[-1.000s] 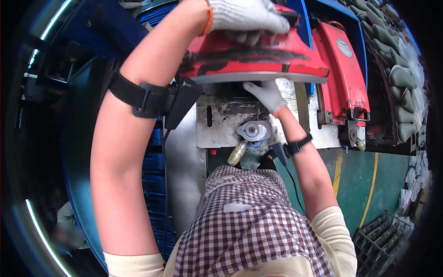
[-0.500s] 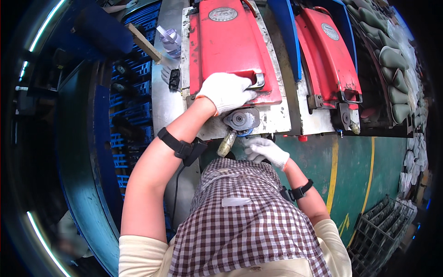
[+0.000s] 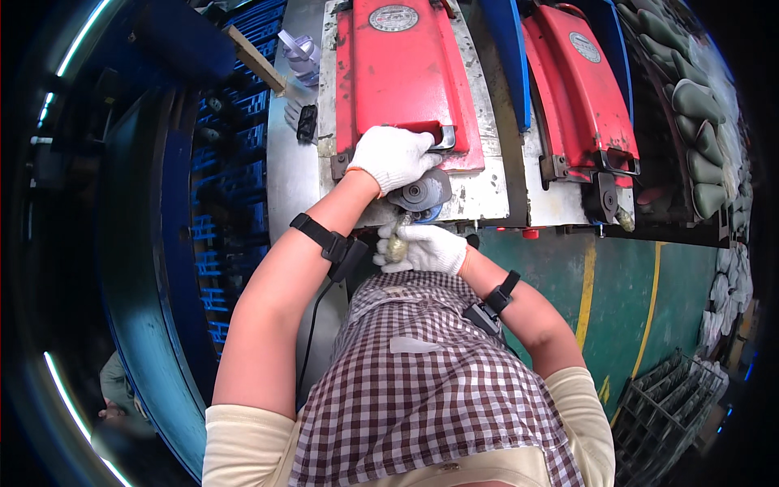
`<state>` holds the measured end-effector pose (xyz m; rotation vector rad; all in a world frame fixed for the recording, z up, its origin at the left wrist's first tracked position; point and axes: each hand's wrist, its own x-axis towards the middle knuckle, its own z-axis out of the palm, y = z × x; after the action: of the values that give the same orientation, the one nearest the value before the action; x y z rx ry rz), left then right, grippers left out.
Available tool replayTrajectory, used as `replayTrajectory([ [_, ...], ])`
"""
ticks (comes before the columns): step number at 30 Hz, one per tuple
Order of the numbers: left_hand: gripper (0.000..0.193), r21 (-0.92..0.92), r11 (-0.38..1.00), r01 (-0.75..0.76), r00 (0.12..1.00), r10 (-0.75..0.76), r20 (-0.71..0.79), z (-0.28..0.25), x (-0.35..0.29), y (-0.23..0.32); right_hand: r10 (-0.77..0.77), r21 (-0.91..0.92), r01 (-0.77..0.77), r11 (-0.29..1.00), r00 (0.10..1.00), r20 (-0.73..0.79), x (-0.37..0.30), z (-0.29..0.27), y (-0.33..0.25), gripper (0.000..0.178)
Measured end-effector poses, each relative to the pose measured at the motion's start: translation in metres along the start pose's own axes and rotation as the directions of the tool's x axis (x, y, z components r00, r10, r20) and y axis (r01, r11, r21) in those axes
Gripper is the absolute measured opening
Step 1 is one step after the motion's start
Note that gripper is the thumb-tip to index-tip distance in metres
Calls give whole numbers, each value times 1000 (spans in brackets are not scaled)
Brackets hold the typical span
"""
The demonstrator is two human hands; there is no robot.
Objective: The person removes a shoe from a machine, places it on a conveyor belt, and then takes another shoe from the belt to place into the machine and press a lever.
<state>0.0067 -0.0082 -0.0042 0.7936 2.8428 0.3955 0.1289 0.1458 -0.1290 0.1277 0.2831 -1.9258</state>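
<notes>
My left hand (image 3: 395,160), in a white knit glove, has its fingers curled round the metal handle (image 3: 445,138) at the front edge of a red machine lid (image 3: 402,77). Just below it sits a grey cam plate (image 3: 417,191) with a round hub. A lever grip (image 3: 397,248) wrapped in yellowish, clear film points down from the cam toward my apron. My right hand (image 3: 436,248), also gloved in white, is closed round that lever grip, with its fingertips showing on the left side. The lid lies down on its pale, paint-worn base.
A second red-lidded machine (image 3: 580,93) stands at the right beside a blue panel (image 3: 508,61). Grey-green shoe-shaped pieces (image 3: 698,105) line the far right. A clear bottle (image 3: 301,58) and a black object (image 3: 307,124) rest on the metal bench. A wire rack (image 3: 669,398) stands on the floor.
My right hand has moved left and up from beside the lever and taken hold of its grip. The lever has shifted slightly right. My left hand stays at the lid handle.
</notes>
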Motion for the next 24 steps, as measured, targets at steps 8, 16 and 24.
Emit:
replayTrajectory([
  [8, 36, -7, 999, 40, 998, -40, -40, -8, 0, 9, -102, -362, -61, 930, 903, -416, -113, 9, -69, 46],
  [16, 23, -474, 875, 101, 924, -259, -282, -4, 3, 31, -949, -984, -180, -8, 312, -49, -215, 41, -129, 22],
  [24, 30, -475, 803, -358, 905, 174, -388, -27, 89, 147, -969, -586, -772, 246, -214, -124, -381, -9, -185, 36],
])
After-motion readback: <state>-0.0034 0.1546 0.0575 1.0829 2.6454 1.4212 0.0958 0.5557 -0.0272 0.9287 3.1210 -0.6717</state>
